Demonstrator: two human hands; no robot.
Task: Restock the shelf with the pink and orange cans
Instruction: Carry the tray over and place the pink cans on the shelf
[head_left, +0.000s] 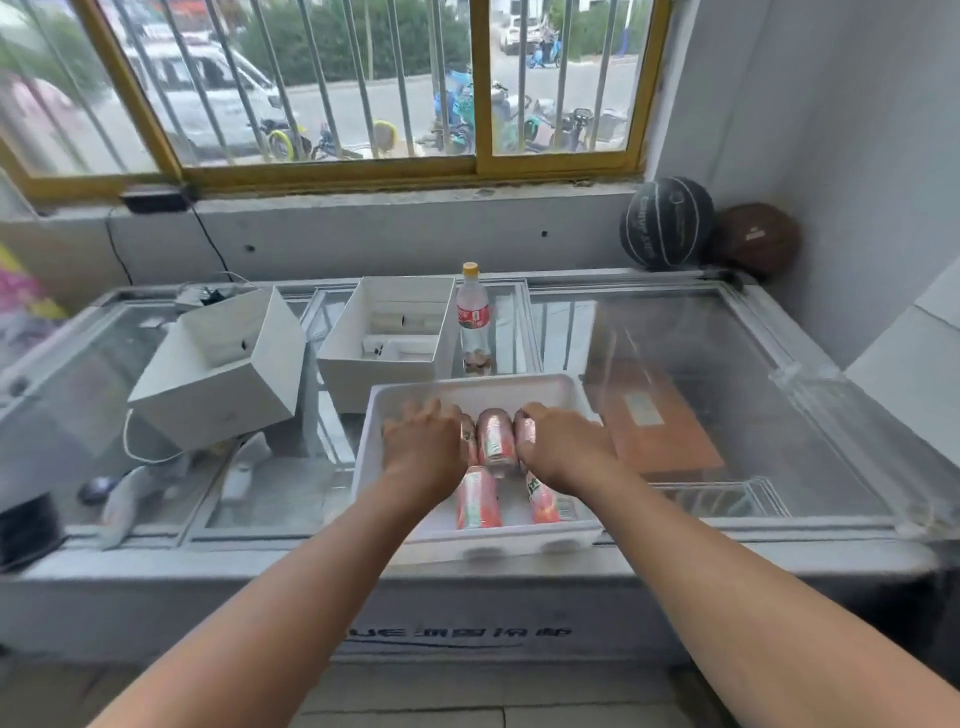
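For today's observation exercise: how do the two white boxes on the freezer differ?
The left box is tilted, while the right box stands upright. The left box looks almost bare inside; the right box holds white inserts. The right box stands next to a bottle; the left box does not. Both are white and open-topped.

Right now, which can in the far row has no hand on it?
The middle can, bare between the hands: the left hand covers the left can, the right hand the right can.
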